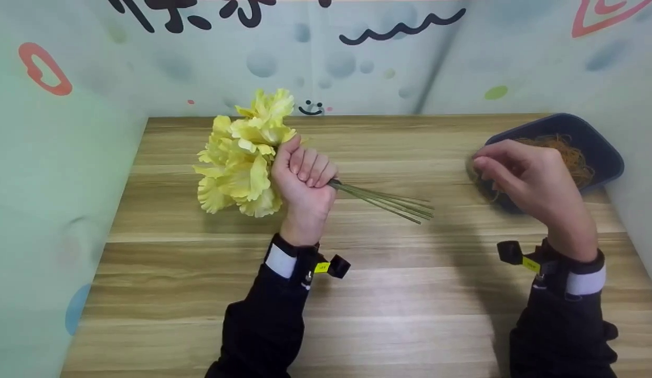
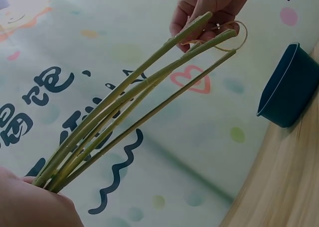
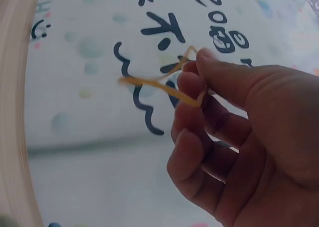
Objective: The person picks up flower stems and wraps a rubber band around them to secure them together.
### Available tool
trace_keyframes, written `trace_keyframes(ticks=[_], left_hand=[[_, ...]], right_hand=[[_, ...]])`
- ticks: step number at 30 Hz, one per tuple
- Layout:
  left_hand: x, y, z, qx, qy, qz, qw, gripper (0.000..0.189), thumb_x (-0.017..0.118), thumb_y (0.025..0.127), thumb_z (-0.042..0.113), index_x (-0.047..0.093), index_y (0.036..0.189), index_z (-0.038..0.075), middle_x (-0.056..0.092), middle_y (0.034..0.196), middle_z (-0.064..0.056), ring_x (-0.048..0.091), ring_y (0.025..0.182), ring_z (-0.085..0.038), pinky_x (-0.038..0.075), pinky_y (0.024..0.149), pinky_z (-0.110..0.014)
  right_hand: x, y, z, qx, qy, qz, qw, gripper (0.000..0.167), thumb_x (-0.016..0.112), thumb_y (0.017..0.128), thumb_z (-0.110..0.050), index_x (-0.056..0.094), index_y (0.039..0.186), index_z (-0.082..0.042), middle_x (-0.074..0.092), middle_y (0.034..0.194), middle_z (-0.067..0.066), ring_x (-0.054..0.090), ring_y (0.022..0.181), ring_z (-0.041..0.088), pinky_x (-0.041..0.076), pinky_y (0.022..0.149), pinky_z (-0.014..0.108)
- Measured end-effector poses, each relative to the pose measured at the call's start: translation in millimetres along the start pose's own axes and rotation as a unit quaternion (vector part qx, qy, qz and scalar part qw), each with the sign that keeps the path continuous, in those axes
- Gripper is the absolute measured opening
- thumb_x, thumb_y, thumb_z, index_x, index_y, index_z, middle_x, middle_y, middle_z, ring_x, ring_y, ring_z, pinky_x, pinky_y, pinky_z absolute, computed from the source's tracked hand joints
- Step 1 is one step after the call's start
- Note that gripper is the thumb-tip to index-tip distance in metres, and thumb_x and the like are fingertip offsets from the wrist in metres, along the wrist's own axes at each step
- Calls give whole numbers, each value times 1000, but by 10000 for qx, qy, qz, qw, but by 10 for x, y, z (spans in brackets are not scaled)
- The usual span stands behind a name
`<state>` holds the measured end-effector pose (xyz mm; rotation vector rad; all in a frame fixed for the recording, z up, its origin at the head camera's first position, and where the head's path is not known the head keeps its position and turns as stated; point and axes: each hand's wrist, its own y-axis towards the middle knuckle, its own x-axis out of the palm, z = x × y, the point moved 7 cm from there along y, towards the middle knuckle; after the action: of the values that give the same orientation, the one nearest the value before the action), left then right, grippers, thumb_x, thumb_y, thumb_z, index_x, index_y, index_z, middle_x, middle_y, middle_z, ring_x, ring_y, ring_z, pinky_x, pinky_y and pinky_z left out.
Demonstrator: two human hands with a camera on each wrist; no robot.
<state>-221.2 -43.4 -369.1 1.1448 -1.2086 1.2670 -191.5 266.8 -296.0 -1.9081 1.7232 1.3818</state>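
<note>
My left hand [image 1: 305, 184] grips a bunch of artificial yellow flowers [image 1: 237, 163] by the stems, just below the blooms. The green stems [image 1: 389, 201] stick out to the right of the fist, their cut ends spread slightly apart. Between thumb and forefinger my right hand [image 1: 536, 181] pinches a thin yellowish rubber band [image 3: 164, 86], which hangs out as an open loop in the right wrist view. In the left wrist view the band [image 2: 245, 35] shows just past the stem ends. From the head, the right hand overlaps the near-left side of a dark blue box.
The dark blue box [image 1: 609, 165] stands at the right back of the wood-grain table [image 1: 389, 294], with a tangle of rubber bands [image 1: 565, 152] inside. A printed pale backdrop [image 1: 315, 68] rises behind the table and along both sides.
</note>
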Motion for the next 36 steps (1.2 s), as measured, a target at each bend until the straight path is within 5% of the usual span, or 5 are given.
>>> trace_keyframes(ticks=[13, 36], left_hand=[[14, 6, 16, 7, -53, -23, 10000, 64, 33, 110, 20, 37, 45, 19, 33, 37, 7, 10, 42, -5, 13, 36, -17], [2, 8, -2, 19, -14, -61, 10000, 64, 33, 110, 20, 37, 46, 19, 33, 37, 8, 10, 42, -6, 13, 37, -17]], right_hand=[[292, -59, -401, -206, 231, -430, 9986, 8, 72, 102, -13, 80, 105, -12, 54, 57, -11, 45, 45, 2, 32, 46, 21], [548, -44, -382, 380, 16, -822, 9959, 17, 72, 103, -25, 81, 109, -12, 42, 45, -9, 32, 38, 0, 24, 42, 24]])
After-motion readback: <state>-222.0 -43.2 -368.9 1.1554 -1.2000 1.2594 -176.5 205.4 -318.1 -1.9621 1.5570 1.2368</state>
